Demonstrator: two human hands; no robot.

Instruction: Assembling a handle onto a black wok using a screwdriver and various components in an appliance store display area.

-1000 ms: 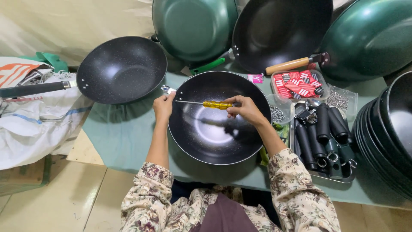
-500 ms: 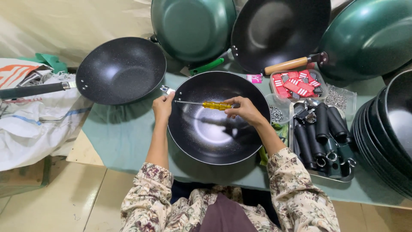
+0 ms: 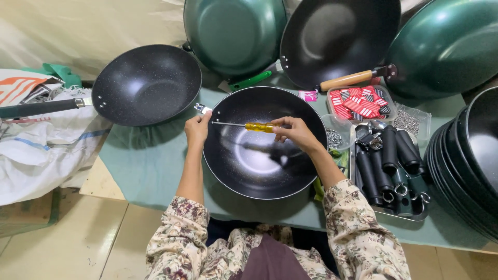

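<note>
Right hand (image 3: 294, 133) clamps the yellow screwdriver (image 3: 244, 125) — shaft level, tip at the pan (image 3: 262, 145) rim. Left hand (image 3: 197, 129) grips the metal bracket (image 3: 202, 109) there, steadying it against the turning — tray of black handles (image 3: 386, 166) beside the right hand

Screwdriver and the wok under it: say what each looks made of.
Screwdriver: thin shaft that looks like bare metal, with a see-through yellow handle, probably plastic, held in the right hand. Wok: likely metal with a dark speckled non-stick coating, judging by the glossy glare in its bowl.
</note>
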